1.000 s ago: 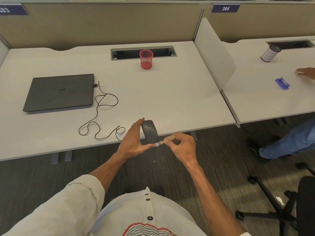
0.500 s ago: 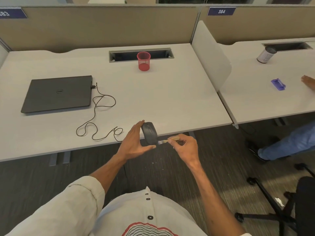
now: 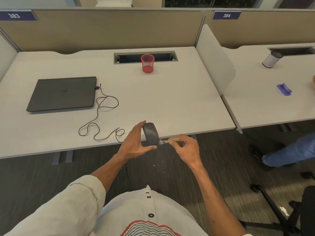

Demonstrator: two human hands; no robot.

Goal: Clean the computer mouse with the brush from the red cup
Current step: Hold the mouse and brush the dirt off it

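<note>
My left hand (image 3: 134,143) holds a dark grey computer mouse (image 3: 150,133) upright between thumb and fingers, just over the desk's front edge. My right hand (image 3: 185,148) pinches a small brush (image 3: 167,141) with a pale wooden handle; its bristle end touches the mouse's lower right side. The mouse's thin black cable (image 3: 98,120) loops across the desk to the left. An empty-looking red mesh cup (image 3: 147,63) stands far back at the middle of the desk, apart from both hands.
A shut black laptop (image 3: 61,93) lies at the left of the white desk (image 3: 170,103). A cable slot (image 3: 129,57) runs behind the cup. A white divider (image 3: 214,62) borders the right side. Beyond it are a tin (image 3: 271,59), a blue item (image 3: 283,89), another person's leg (image 3: 293,151) and a chair base (image 3: 279,213).
The brush tip has slid a little up along the mouse's right side, and my right hand has shifted slightly right. The left hand keeps the mouse in place.
</note>
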